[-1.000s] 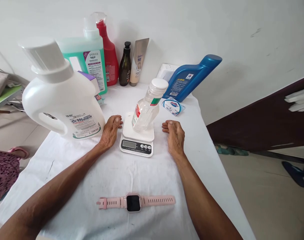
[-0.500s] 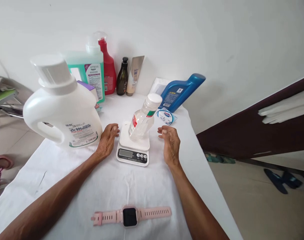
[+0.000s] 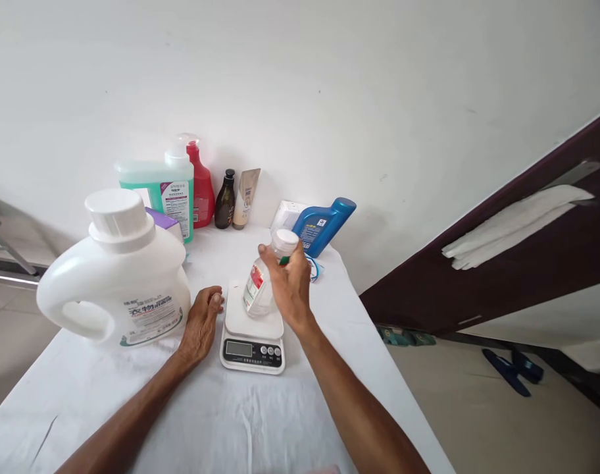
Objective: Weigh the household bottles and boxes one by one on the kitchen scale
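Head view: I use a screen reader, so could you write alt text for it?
The right hand grips a clear bottle standing on a small white scale, while the left hand rests on the white cloth beside a large white jug.

A single head-worn camera looks forward and down from close above a table covered in white cloth (image 3: 221,421), so both forearms run up from the lower edge. The right hand (image 3: 291,289) sits near the middle of the view, the left hand (image 3: 200,324) just left of it. Beyond the hands the view reaches a white wall (image 3: 329,85); right of them, a dark door (image 3: 502,289) and floor.
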Demonstrator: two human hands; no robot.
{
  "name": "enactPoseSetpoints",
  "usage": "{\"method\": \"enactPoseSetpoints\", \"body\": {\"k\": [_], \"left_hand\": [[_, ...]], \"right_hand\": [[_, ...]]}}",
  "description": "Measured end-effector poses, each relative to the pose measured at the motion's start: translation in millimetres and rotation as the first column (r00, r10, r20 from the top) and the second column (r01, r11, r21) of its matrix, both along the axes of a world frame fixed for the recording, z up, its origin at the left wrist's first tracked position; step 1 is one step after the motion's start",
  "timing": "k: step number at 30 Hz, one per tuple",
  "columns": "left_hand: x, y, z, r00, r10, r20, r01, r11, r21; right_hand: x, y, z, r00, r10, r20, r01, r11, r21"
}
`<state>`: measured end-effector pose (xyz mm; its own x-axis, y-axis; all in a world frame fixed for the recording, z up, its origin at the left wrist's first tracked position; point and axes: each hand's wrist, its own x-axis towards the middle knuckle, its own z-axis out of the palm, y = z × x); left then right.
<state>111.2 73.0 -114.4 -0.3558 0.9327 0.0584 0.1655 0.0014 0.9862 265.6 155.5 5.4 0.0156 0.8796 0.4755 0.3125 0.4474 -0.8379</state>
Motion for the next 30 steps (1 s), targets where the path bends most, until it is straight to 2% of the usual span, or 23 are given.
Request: {"method": "enactPoseSetpoints", "body": {"k": [3, 5, 7, 11, 15, 22, 27, 30], "left_hand": [[0.1, 0.1, 0.4, 1.000, -0.007, 0.011, 0.007, 1.000, -0.011], [0.0, 0.2, 0.3, 1.000, -0.011, 0.011, 0.012, 1.000, -0.016], [-0.3, 0.5, -0.4, 1.000, -0.006, -0.001, 0.006, 1.000, -0.011], [-0.7, 1.2, -3.4, 1.000, -0.005, -0.014, 0.005, 1.000, -0.002], [-0.3, 2.0, -5.5, 1.000, -0.019, 0.017, 0.020, 1.000, -0.018], [0.4, 3.2, -7.0, 0.999, -0.034, 0.032, 0.035, 0.999, -0.026], [0.4, 3.5, -8.9, 0.998, -0.031, 0.047, 0.032, 0.999, -0.031], [0.6, 3.5, -8.1, 0.999, -0.030, 0.041, 0.031, 0.999, -0.022]], "right_hand": [[10.9, 33.6, 20.0, 0.998, -0.061, 0.010, 0.061, 0.997, 0.043], [14.2, 69.7, 31.2, 0.997, -0.073, 0.019, 0.070, 0.991, 0.116], [13.7, 111.8, 34.3, 0.999, -0.041, 0.028, 0.037, 0.990, 0.133], [8.5, 187.2, 15.5, 0.999, -0.031, 0.045, 0.029, 0.999, 0.025], [10.6, 232.5, -9.3, 0.989, -0.136, 0.057, 0.139, 0.989, -0.058], [20.0, 266.1, -28.5, 0.977, -0.204, 0.054, 0.207, 0.976, -0.070], [20.7, 265.8, -35.2, 0.965, -0.247, 0.088, 0.254, 0.963, -0.086], [24.7, 258.8, -28.3, 0.957, -0.271, 0.104, 0.278, 0.959, -0.061]]}}
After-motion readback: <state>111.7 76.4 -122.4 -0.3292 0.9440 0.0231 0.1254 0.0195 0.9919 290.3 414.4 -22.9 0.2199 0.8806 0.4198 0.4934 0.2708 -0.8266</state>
